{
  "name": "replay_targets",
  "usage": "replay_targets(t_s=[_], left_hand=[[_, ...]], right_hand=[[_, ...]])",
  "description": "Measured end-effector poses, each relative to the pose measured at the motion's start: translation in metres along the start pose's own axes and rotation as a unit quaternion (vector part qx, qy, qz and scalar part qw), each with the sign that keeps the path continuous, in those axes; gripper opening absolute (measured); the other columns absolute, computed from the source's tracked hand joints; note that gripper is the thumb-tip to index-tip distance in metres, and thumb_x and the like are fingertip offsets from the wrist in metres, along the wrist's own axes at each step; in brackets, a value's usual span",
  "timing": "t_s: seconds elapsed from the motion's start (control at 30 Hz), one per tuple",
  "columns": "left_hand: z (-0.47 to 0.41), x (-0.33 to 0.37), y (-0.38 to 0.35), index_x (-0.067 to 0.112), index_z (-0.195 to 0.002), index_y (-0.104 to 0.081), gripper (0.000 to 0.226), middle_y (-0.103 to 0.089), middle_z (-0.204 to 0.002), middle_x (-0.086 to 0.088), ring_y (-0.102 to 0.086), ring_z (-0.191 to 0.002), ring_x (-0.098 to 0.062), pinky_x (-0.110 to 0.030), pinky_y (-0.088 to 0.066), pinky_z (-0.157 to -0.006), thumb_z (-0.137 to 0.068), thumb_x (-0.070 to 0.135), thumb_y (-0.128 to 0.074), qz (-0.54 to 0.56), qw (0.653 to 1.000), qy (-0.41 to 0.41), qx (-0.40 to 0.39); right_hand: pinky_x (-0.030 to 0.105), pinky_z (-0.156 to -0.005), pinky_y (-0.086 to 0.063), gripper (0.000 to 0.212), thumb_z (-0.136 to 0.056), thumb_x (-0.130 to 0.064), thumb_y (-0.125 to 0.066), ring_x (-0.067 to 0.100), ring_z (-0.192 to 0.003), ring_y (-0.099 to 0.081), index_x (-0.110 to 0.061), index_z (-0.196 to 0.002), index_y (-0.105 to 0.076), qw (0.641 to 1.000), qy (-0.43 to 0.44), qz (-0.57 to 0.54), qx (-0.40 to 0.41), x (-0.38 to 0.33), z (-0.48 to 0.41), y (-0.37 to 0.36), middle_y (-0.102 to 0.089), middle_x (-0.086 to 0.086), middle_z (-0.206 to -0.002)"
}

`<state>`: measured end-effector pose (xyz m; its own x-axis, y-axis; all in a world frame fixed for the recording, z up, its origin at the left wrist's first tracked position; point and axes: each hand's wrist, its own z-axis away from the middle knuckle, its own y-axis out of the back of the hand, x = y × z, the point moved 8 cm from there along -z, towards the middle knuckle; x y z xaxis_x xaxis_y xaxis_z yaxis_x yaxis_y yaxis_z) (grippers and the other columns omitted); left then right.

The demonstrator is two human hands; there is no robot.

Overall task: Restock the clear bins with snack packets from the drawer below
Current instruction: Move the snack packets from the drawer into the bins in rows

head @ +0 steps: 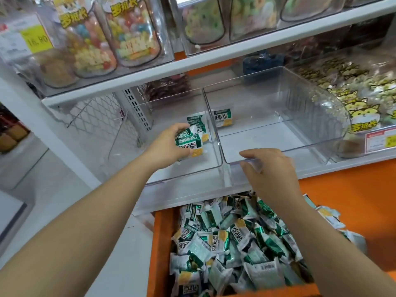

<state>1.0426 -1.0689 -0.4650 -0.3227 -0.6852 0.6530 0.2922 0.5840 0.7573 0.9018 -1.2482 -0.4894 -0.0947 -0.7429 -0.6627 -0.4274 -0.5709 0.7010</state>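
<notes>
Two clear bins sit side by side on the lower shelf. My left hand [169,144] is inside the left bin [188,176], shut on a small bunch of green-and-white snack packets [190,139]. A single packet [222,117] lies at the back of the right bin [304,144]. My right hand [272,170] grips the front rim of the right bin near the divider. Below, the orange drawer [161,243] stands pulled out and is heaped with several of the same packets [235,243].
A bin of yellow cartoon-print bags [351,99] stands to the right with a price tag [380,141]. The upper shelf [214,58] carries clear bins of colourful sweets. A wire mesh panel [100,118] sits left of the bins.
</notes>
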Motion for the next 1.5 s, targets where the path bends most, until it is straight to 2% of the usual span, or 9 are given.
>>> replay_targets(t_s=[0.13, 0.3, 0.43, 0.53, 0.77, 0.9, 1.27, 1.37, 1.5], left_hand=[[-0.037, -0.022, -0.024, 0.012, -0.138, -0.040, 0.068, -0.051, -0.122, -0.005, -0.057, -0.074, -0.013, -0.028, -0.053, -0.056, -0.080, -0.001, -0.071, -0.028, 0.999, 0.034, -0.016], [-0.067, -0.023, -0.045, 0.009, -0.144, -0.037, 0.073, -0.043, -0.145, -0.010, -0.046, -0.127, -0.024, -0.025, -0.036, -0.098, -0.081, 0.006, -0.073, -0.116, 0.993, 0.011, -0.037], [-0.077, -0.031, -0.052, 0.011, -0.143, -0.041, 0.071, -0.037, -0.141, -0.019, -0.048, -0.118, -0.032, -0.027, -0.042, -0.094, -0.080, 0.003, -0.073, -0.149, 0.987, 0.013, -0.052], [-0.077, -0.037, -0.047, 0.016, -0.145, -0.039, 0.074, -0.026, -0.140, -0.022, -0.036, -0.128, -0.036, -0.032, -0.035, -0.105, -0.080, 0.011, -0.075, -0.161, 0.985, 0.051, -0.020], [-0.071, -0.041, -0.040, 0.010, -0.143, -0.036, 0.072, -0.028, -0.138, -0.020, -0.047, -0.116, -0.033, -0.033, -0.042, -0.101, -0.079, 0.001, -0.065, -0.112, 0.984, 0.127, 0.049], [-0.072, -0.034, -0.046, 0.012, -0.146, -0.029, 0.076, -0.030, -0.139, -0.021, -0.052, -0.100, -0.033, -0.033, -0.045, -0.082, -0.079, -0.002, -0.063, -0.102, 0.986, 0.124, 0.052], [-0.071, -0.035, -0.046, 0.013, -0.150, -0.019, 0.091, -0.018, -0.143, -0.016, -0.045, -0.122, -0.036, -0.033, -0.034, -0.108, -0.078, 0.009, -0.075, -0.102, 0.987, 0.121, 0.028], [-0.063, -0.030, -0.038, 0.011, -0.147, -0.028, 0.082, -0.017, -0.144, -0.015, -0.041, -0.126, -0.033, -0.030, -0.031, -0.110, -0.080, 0.007, -0.074, -0.088, 0.988, 0.123, 0.031], [-0.023, -0.003, -0.011, 0.018, -0.134, -0.051, 0.046, -0.044, -0.133, -0.005, -0.054, -0.113, -0.020, -0.022, -0.038, -0.090, -0.090, 0.010, -0.062, -0.064, 0.984, 0.001, 0.166]], right_hand=[[0.029, -0.100, -0.025, 0.025, -0.093, -0.023, -0.059, 0.009, -0.120, -0.045, -0.026, -0.117, -0.066, 1.000, 0.000, -0.021, -0.005, 0.002, -0.001, 0.000, -0.065, -0.012, -0.115], [0.034, -0.102, -0.033, 0.023, -0.092, -0.021, -0.061, 0.013, -0.117, -0.050, -0.024, -0.114, -0.069, 0.999, 0.014, -0.039, -0.004, 0.003, -0.002, 0.001, -0.066, -0.009, -0.113], [0.036, -0.101, -0.035, 0.023, -0.092, -0.022, -0.060, 0.013, -0.115, -0.051, -0.024, -0.113, -0.069, 0.999, 0.025, -0.037, -0.006, 0.005, -0.004, 0.001, -0.067, -0.010, -0.112], [0.035, -0.099, -0.035, 0.022, -0.091, -0.022, -0.061, 0.013, -0.115, -0.051, -0.025, -0.111, -0.069, 0.999, 0.028, -0.033, -0.001, 0.007, -0.005, 0.000, -0.068, -0.011, -0.111], [0.028, -0.088, -0.027, 0.021, -0.091, -0.023, -0.060, 0.013, -0.114, -0.050, -0.028, -0.110, -0.069, 0.999, 0.034, -0.018, 0.013, 0.008, -0.004, -0.004, -0.067, -0.013, -0.109], [0.026, -0.084, -0.023, 0.021, -0.092, -0.023, -0.060, 0.012, -0.113, -0.049, -0.029, -0.109, -0.069, 0.999, 0.032, -0.014, 0.023, 0.008, -0.004, -0.006, -0.067, -0.014, -0.109], [0.026, -0.083, -0.021, 0.019, -0.090, -0.023, -0.061, 0.012, -0.111, -0.049, -0.029, -0.107, -0.069, 0.999, 0.038, -0.014, 0.029, 0.005, -0.004, -0.005, -0.068, -0.014, -0.105], [0.025, -0.083, -0.021, 0.020, -0.091, -0.023, -0.061, 0.011, -0.112, -0.048, -0.029, -0.108, -0.069, 0.999, 0.042, -0.007, 0.021, 0.006, -0.004, -0.006, -0.067, -0.014, -0.107], [0.028, -0.092, -0.031, 0.020, -0.091, -0.018, -0.060, 0.011, -0.110, -0.051, -0.027, -0.107, -0.069, 0.998, 0.048, -0.036, 0.029, 0.004, 0.000, -0.001, -0.065, -0.015, -0.106]])
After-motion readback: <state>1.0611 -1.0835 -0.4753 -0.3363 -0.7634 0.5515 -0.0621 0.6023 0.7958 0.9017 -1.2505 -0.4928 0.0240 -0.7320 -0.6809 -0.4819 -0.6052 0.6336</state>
